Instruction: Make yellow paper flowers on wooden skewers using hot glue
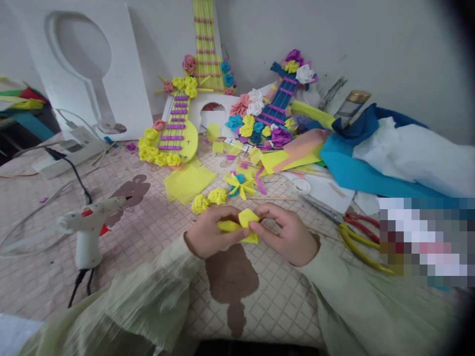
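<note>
A folded piece of yellow paper point(248, 217) is pinched between both hands near the middle of the table. My left hand point(215, 230) has its thumb and fingers closed on the paper's left side. From the right, my right hand point(287, 232) pinches the same paper between thumb and forefinger. Just beyond the left hand sit two crumpled yellow paper flowers point(208, 199). A yellow paper star-shaped flower point(241, 186) lies past the fingertips, over a teal one. Part of the folded paper is hidden by the fingers.
A glue gun point(91, 222) stands at left, near a power strip point(67, 148). Scissors with yellow handles point(361, 252) lie at right. Flower-trimmed paper guitars point(176, 128) lean at the back. Yellow sheets point(189, 183) and a blue paper heap point(356, 158) cover other parts.
</note>
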`<state>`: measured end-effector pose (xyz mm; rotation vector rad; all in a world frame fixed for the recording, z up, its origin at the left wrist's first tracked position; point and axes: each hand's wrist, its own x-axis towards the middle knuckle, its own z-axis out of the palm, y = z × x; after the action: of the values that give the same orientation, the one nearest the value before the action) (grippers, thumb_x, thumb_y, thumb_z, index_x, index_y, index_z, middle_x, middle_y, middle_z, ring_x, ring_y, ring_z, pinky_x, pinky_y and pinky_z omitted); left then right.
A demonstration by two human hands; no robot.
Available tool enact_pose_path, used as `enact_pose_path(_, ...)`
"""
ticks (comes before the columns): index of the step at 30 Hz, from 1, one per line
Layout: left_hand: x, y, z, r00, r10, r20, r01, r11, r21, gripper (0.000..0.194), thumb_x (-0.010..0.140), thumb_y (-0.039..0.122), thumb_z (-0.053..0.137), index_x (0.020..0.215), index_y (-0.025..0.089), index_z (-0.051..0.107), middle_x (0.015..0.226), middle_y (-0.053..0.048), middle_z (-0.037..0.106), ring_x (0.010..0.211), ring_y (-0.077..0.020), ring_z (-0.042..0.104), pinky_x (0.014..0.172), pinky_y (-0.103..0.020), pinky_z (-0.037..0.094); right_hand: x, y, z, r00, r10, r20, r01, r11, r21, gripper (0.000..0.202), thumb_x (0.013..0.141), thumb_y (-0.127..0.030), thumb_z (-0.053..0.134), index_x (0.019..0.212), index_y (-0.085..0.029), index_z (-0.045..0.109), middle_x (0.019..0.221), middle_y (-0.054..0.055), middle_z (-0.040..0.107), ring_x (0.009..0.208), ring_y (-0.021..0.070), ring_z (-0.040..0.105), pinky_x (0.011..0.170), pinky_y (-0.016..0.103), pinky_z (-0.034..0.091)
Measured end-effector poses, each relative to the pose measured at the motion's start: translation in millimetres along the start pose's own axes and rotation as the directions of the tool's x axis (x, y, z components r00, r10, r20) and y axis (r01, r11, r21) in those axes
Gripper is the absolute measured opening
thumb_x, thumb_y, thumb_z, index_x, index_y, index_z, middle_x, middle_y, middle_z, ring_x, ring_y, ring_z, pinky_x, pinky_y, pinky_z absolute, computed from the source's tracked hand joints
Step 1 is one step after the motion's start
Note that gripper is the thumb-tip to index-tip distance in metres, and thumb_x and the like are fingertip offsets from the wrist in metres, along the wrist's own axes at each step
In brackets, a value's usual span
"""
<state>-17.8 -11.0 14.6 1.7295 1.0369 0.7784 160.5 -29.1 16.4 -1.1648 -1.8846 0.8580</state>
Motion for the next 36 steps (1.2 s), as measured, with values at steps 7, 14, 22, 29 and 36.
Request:
enact_pose_path(7,3,0,0.2,0.997,-0.034,0.073,0.045,0.986,-0.161,0.014,0.067,0.027,0.061,0.067,0.014,0.057,0.071,-0.003,0.059,0.068,-0.0134,0.055,0.064,-0.025,0.045,3,0,2,0.999,0.050,-0.014,-0.048,0.993,0.112,0.006,0.074,-0.022,0.054,0.078,-0.019,0.050,0.073,0.001,0.060,0.068,0.0122,0.058,0.065,0.025,0.049)
enact_pose_path(14,2,0,-0.5,0.992,-0.123,0.039,0.124,0.992,-0.020,0.017,0.067,0.030,0.058,0.072,0.013,0.056,0.066,0.000,0.058,0.061,-0.0118,0.053,0.057,-0.023,0.044,3,7,8,0.998,-0.015,-0.067,0.019,0.998,0.056,0.004,0.074,-0.020,0.054,0.078,-0.019,0.051,0.072,0.000,0.060,0.068,0.0111,0.058,0.064,0.022,0.049)
enact_pose_path(22,-1,0,0.0,0.999,0.035,-0.016,-0.033,0.991,0.129,0.024,0.070,0.033,0.060,0.082,0.013,0.064,0.084,-0.007,0.067,0.078,-0.0174,0.061,0.073,-0.028,0.046,1,5,8,0.984,-0.157,-0.080,0.145,0.980,-0.139,0.002,0.075,-0.018,0.053,0.076,-0.019,0.054,0.070,-0.001,0.063,0.064,0.0109,0.058,0.061,0.022,0.048)
enact_pose_path(29,2,-4,1.2,0.998,0.014,-0.060,-0.008,0.995,0.101,0.018,0.070,0.030,0.058,0.066,0.012,0.059,0.064,-0.002,0.060,0.059,-0.0111,0.052,0.055,-0.021,0.042,5,1,-2,0.990,-0.090,-0.110,0.083,0.994,-0.070,0.008,0.076,-0.024,0.054,0.080,-0.018,0.057,0.075,0.001,0.064,0.068,0.0119,0.059,0.065,0.025,0.049)
enact_pose_path(36,4,-6,-1.1,0.999,-0.017,-0.034,0.020,0.994,0.107,0.021,0.070,0.034,0.055,0.068,0.013,0.060,0.064,-0.001,0.058,0.060,-0.0112,0.052,0.055,-0.020,0.042,-27,-12,-86,0.926,0.106,-0.363,-0.241,0.905,-0.352,0.023,0.079,-0.038,0.050,0.092,-0.021,0.058,0.094,0.003,0.064,0.082,0.0154,0.059,0.073,0.027,0.047)
